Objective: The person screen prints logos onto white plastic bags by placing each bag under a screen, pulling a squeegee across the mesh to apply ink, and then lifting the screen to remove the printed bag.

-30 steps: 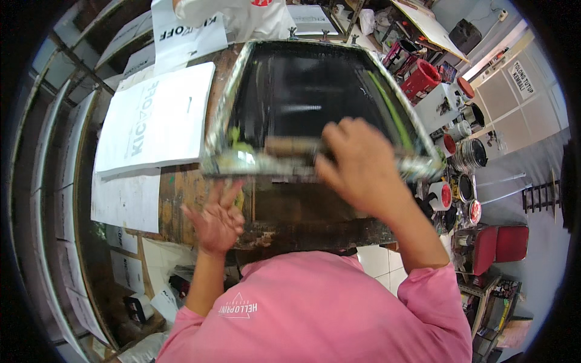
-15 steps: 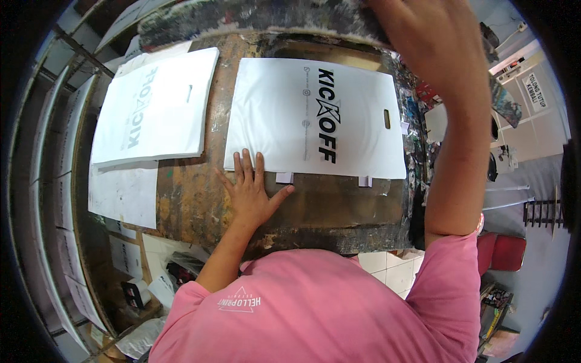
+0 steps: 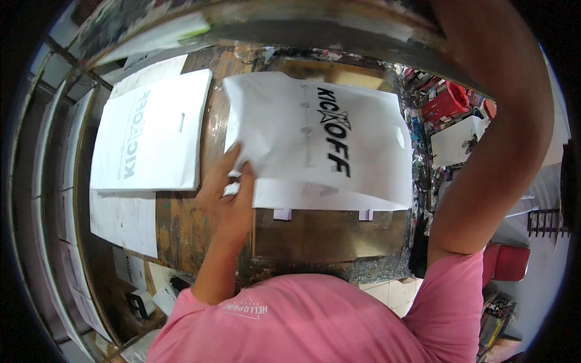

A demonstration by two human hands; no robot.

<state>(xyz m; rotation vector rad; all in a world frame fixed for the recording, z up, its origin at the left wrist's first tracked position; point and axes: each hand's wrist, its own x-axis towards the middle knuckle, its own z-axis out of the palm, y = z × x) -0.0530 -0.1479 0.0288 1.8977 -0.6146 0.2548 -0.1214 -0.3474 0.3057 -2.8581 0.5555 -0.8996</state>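
Observation:
A white plastic bag (image 3: 278,127) with bold black print and a die-cut handle lies in front of me, its left part lifted and bowed. At its near left corner, my left hand (image 3: 227,184) pinches the edge between thumb and fingers. Under it shows another white sheet or bag (image 3: 339,199), with a faint grey mark visible through or on it. My right forearm reaches up past the top rim, so my right hand is out of view. Beside that arm, a large stained frame (image 3: 339,30) stands raised across the top, blurred.
Left of the bag sits a stack of printed white bags (image 3: 154,130) on a white sheet (image 3: 124,221). Two small pale tabs mark the work board's (image 3: 327,236) near side. Racks (image 3: 51,181) hold more bags at far left. A red container (image 3: 445,103) stands at right.
My left hand has gone from lying flat on the board to pinching the bag, whose left part has risen. The frame has swung higher and nearer, and my right hand has left the view.

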